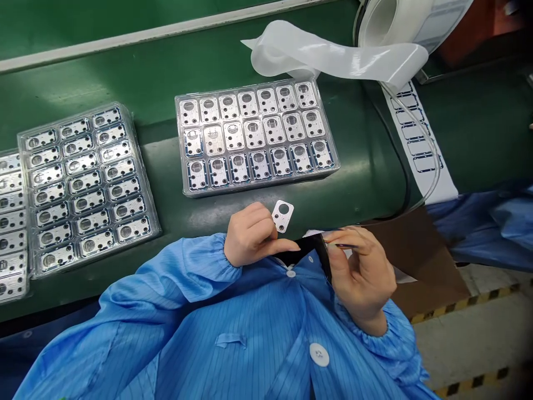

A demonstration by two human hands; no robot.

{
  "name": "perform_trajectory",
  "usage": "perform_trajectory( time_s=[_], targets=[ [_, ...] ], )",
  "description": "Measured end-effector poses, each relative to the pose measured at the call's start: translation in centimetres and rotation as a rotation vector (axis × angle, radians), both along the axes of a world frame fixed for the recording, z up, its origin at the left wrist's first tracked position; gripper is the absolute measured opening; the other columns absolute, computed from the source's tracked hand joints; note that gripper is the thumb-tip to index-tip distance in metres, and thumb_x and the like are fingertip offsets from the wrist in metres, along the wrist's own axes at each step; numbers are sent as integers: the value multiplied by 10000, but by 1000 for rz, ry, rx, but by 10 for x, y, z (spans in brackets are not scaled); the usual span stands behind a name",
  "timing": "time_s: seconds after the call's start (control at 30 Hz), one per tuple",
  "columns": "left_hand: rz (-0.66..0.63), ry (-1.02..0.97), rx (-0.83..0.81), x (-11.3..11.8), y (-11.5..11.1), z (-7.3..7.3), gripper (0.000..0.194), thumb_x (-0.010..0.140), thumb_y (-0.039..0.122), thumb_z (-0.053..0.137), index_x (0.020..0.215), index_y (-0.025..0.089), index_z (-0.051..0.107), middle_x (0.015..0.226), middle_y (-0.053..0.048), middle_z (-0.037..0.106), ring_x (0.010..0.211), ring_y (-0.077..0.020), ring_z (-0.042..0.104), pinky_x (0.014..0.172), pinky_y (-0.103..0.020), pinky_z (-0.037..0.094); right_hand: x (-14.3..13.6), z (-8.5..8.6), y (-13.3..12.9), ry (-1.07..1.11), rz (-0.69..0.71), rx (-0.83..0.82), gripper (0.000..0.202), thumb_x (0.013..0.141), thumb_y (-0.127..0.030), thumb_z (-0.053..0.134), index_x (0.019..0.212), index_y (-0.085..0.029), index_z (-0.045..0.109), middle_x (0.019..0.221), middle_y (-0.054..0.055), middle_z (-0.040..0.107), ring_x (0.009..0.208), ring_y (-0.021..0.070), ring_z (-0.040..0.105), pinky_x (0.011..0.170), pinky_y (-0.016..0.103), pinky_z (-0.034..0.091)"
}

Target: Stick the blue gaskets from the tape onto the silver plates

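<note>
My left hand (258,236) is closed on a small white plate (283,216) with one large round hole and smaller ones, its thumb stretched toward the right. My right hand (362,269) pinches a thin dark pointed tool (346,245) between thumb and fingers, a little right of the left thumb. Beyond my hands, a clear plastic tray (260,186) holds rows of similar silvery plates, several with blue edges showing. The plate in my left hand is near this tray's front edge, apart from it.
More filled trays (156,222) stand at the left on the green table (166,214). A white film strip (325,55) runs from a large roll (400,22) at the upper right. Beside it lie a label sheet (443,186) and cables. Another person's blue sleeve (491,222) shows at right.
</note>
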State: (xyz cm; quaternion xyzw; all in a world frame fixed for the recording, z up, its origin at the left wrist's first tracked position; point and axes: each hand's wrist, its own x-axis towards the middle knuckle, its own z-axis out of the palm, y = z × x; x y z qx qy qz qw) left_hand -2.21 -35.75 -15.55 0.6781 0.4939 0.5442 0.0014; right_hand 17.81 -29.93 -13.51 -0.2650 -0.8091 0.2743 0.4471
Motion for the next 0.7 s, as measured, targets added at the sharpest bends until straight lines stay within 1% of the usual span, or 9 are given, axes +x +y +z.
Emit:
perform_trajectory(
  time_s=[0.07, 0.13, 0.17, 0.27, 0.33, 0.4, 0.5, 0.6, 0.7],
  targets=[
    [-41, -67, -47, -2, -1, 2, 455, 941, 492, 571, 624, 187, 456, 545, 16, 480, 552, -115, 433, 543, -275, 350, 1, 1, -1, 27, 11, -183, 116, 891, -109, 614, 907, -221, 638, 880, 32, 680, 843, 185, 655, 758, 347, 550],
    [-69, -186, -158, -2, -2, 6, 434, 987, 468, 485, 665, 177, 507, 592, -8, 532, 596, -122, 476, 590, -282, 392, 1, 0, -2, 80, 32, -383, 84, 909, -157, 618, 857, -220, 639, 881, 30, 679, 847, 175, 654, 760, 327, 553],
    [-81, -263, -227, -2, -3, 8, 412, 994, 458, 471, 709, 170, 545, 625, -17, 561, 616, -122, 498, 607, -280, 412, 1, -1, -2, 106, 41, -479, 79, 914, -185, 625, 845, -220, 640, 879, 28, 682, 836, 168, 656, 752, 313, 557],
    [-146, -523, -441, -1, -3, 11, 376, 967, 502, 514, 919, 145, 620, 727, -34, 626, 655, -115, 558, 611, -252, 454, -1, -4, 0, 132, 66, -712, 99, 898, -268, 676, 817, -218, 649, 840, 16, 696, 749, 143, 656, 685, 268, 562],
    [-200, -669, -562, 0, -2, 10, 431, 936, 555, 542, 1013, 138, 622, 780, -44, 646, 685, -118, 589, 604, -238, 474, -2, -5, 3, 79, 96, -807, 145, 871, -311, 714, 784, -210, 656, 810, 16, 708, 711, 139, 660, 652, 253, 564],
    [-230, -744, -666, 0, -1, 10, 456, 912, 576, 566, 1024, 138, 627, 820, -55, 656, 719, -125, 605, 605, -230, 484, -2, -3, 5, -6, 141, -852, 176, 851, -334, 733, 756, -201, 667, 788, 21, 718, 696, 142, 670, 642, 249, 567],
    [-225, -732, -759, 0, 0, 10, 415, 879, 537, 633, 1003, 141, 645, 863, -62, 659, 760, -129, 606, 638, -231, 493, -3, -2, 9, -109, 195, -868, 193, 835, -350, 743, 743, -193, 678, 773, 30, 730, 679, 151, 682, 639, 257, 572],
    [-207, -683, -779, 1, 1, 12, 352, 872, 470, 660, 993, 139, 655, 878, -62, 661, 784, -133, 607, 668, -234, 500, -3, -2, 12, -166, 230, -844, 214, 824, -368, 747, 726, -191, 676, 766, 35, 735, 694, 167, 696, 652, 272, 579],
    [-182, -694, -773, 0, 2, 13, 311, 889, 428, 644, 985, 133, 658, 892, -66, 681, 760, -127, 618, 662, -231, 508, -1, -5, 13, -199, 251, -802, 216, 836, -370, 732, 727, -194, 670, 751, 27, 729, 698, 168, 698, 654, 272, 577]
  ],
)
